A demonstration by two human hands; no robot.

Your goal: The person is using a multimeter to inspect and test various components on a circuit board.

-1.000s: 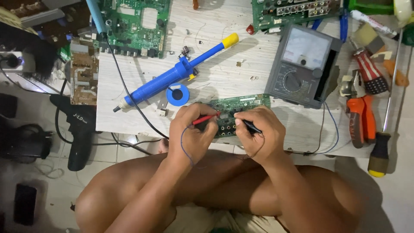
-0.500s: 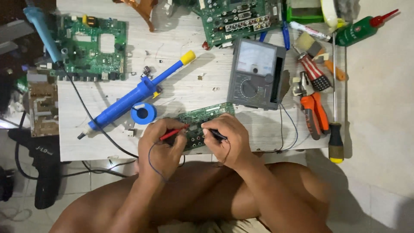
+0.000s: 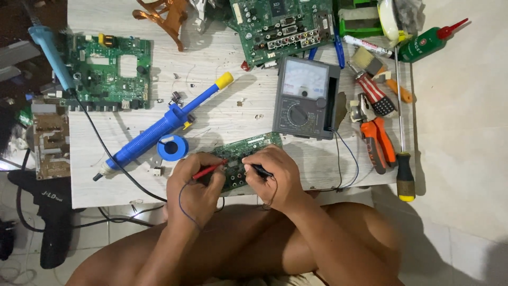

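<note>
A small green circuit board (image 3: 248,151) lies at the near edge of the white wooden board (image 3: 227,111). My left hand (image 3: 196,185) pinches a red test probe (image 3: 209,169), its tip touching the board's left part. My right hand (image 3: 272,172) grips a black test probe (image 3: 261,170) on the board's right part. Thin leads run from both probes; the blue and black wires (image 3: 346,159) reach the grey analogue multimeter (image 3: 306,98) just behind the board. My bare legs are under both forearms.
A blue desoldering pump (image 3: 164,127) and a blue solder reel (image 3: 173,148) lie left of the board. Two larger green boards (image 3: 108,71) (image 3: 286,26) sit farther back. Orange pliers (image 3: 378,140), screwdrivers (image 3: 403,159) and a brush lie at right. A soldering iron (image 3: 52,50) and a black tool (image 3: 50,212) are at left.
The camera view has shifted, so the table sits further left and higher in frame. Both hands stay on the small board with the probes in nearly the same spots.
</note>
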